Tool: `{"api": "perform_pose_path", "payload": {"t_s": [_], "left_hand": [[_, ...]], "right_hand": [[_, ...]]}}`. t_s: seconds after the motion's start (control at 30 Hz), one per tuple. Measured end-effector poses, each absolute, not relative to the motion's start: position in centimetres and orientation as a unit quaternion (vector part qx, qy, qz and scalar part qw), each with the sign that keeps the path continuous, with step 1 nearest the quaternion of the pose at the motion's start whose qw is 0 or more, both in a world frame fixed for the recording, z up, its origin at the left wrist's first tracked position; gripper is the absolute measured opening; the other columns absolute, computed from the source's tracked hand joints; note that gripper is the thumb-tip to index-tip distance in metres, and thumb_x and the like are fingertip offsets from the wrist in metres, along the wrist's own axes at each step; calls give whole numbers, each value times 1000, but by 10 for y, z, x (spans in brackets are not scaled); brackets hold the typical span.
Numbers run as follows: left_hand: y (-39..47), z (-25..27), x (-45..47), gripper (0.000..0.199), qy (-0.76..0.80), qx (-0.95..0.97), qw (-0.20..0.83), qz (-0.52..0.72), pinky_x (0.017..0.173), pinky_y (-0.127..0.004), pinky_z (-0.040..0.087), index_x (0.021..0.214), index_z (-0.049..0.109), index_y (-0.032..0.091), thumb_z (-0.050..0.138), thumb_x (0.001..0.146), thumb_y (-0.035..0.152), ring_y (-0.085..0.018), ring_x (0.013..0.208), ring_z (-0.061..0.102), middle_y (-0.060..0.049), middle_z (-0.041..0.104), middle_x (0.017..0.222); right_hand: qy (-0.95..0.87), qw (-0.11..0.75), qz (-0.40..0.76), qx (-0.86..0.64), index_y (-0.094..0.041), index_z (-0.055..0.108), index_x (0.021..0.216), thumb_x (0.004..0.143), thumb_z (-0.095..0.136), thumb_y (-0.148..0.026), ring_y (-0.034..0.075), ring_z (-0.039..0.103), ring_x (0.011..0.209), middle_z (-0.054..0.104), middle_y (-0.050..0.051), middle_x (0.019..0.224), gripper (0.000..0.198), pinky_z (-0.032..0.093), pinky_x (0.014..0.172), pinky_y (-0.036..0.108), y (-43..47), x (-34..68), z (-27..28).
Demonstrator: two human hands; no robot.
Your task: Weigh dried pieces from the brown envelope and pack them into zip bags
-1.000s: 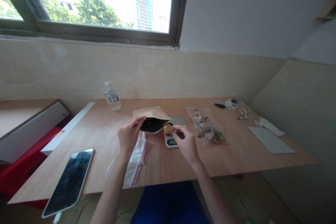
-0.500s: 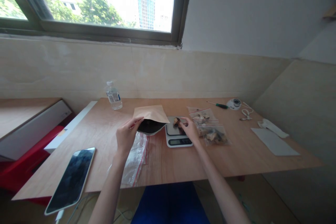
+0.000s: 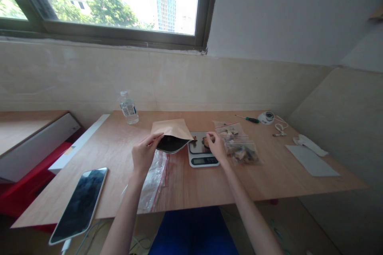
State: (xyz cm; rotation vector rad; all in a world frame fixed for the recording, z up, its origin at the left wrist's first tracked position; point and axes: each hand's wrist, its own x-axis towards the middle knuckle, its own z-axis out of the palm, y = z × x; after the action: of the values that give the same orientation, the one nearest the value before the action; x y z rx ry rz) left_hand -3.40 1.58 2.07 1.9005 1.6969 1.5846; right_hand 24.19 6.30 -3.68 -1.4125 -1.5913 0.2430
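Left of the kitchen scale, a phone is seen lying at the table edge, with a water bottle standing farther back. Just left of the scale, the kraft pouch is held open by the left hand — fingers pinched on its mouth. On the scale's platform, a dark food piece is touched by the right hand, fingers narrowly curled. Right of the scale — filled zip bags are found.

The scale's display is too small to read; the phone's cable leaves the frame.
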Motion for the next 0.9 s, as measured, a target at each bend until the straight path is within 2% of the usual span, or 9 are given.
{"api": "perform_pose_path", "payload": {"t_s": [0.13, 0.3, 0.4, 0.5, 0.57, 0.7, 0.77, 0.83, 0.9], "left_hand": [[17, 22, -33, 19, 569, 624, 60, 532, 65, -22, 49, 89, 72, 29, 58, 81, 40, -14, 73, 68, 4, 74, 89], [19, 24, -34, 19, 567, 623, 57, 536, 66, -22, 49, 88, 72, 29, 59, 81, 40, -14, 72, 68, 4, 74, 89], [19, 24, -34, 20, 564, 623, 60, 538, 66, -22, 50, 88, 72, 29, 58, 81, 41, -14, 73, 68, 4, 74, 88], [20, 23, -33, 21, 564, 622, 61, 540, 66, -22, 50, 88, 72, 29, 58, 81, 41, -14, 73, 68, 3, 74, 88], [20, 23, -33, 20, 565, 621, 63, 540, 65, -22, 50, 89, 72, 29, 58, 81, 41, -14, 72, 68, 3, 74, 88], [20, 24, -31, 20, 568, 619, 63, 539, 66, -22, 50, 88, 72, 29, 58, 81, 41, -14, 72, 68, 3, 74, 88], [19, 25, -29, 20, 569, 617, 65, 539, 65, -22, 49, 88, 72, 29, 58, 81, 41, -14, 72, 68, 3, 74, 88], [19, 25, -26, 19, 572, 614, 69, 539, 63, -22, 49, 88, 72, 29, 59, 80, 41, -14, 70, 68, 4, 74, 86], [18, 25, -23, 18, 576, 610, 76, 538, 63, -21, 49, 87, 72, 29, 60, 80, 40, -14, 69, 68, 4, 74, 85]], "right_hand": [[-676, 480, 111, -548, -17, 62, 93, 87, 43, -31, 17, 59, 76, 62, 8, 90, 24, 49, 73, 31, 68, 222, -42], [-697, 478, 98, -526, -16, 59, 103, 88, 44, -28, 22, 54, 100, 59, 11, 101, 24, 43, 88, 37, 67, 207, -46], [-747, 431, 82, -499, -19, 59, 106, 88, 45, -22, 21, 52, 106, 59, 9, 108, 24, 38, 93, 37, 67, 206, -43], [-776, 371, 58, -506, -20, 63, 95, 86, 48, -18, 22, 54, 99, 63, 7, 98, 18, 37, 90, 38, 71, 208, -39], [-770, 362, 51, -523, -20, 64, 90, 85, 48, -16, 22, 55, 95, 64, 7, 92, 18, 37, 88, 38, 73, 209, -35], [-735, 457, 35, -500, -20, 63, 95, 86, 42, -12, 20, 55, 98, 62, 8, 98, 24, 40, 87, 36, 56, 202, -23], [-725, 521, 17, -449, -20, 62, 90, 86, 39, -10, 19, 55, 92, 60, 7, 91, 26, 43, 82, 33, 35, 193, -13], [-758, 530, -10, -380, -19, 61, 85, 85, 39, -8, 18, 56, 85, 60, 6, 83, 24, 45, 78, 31, 12, 179, -3], [-813, 490, -25, -313, -18, 60, 83, 85, 41, -8, 18, 56, 82, 61, 6, 82, 22, 46, 76, 30, -5, 162, 6]]}}
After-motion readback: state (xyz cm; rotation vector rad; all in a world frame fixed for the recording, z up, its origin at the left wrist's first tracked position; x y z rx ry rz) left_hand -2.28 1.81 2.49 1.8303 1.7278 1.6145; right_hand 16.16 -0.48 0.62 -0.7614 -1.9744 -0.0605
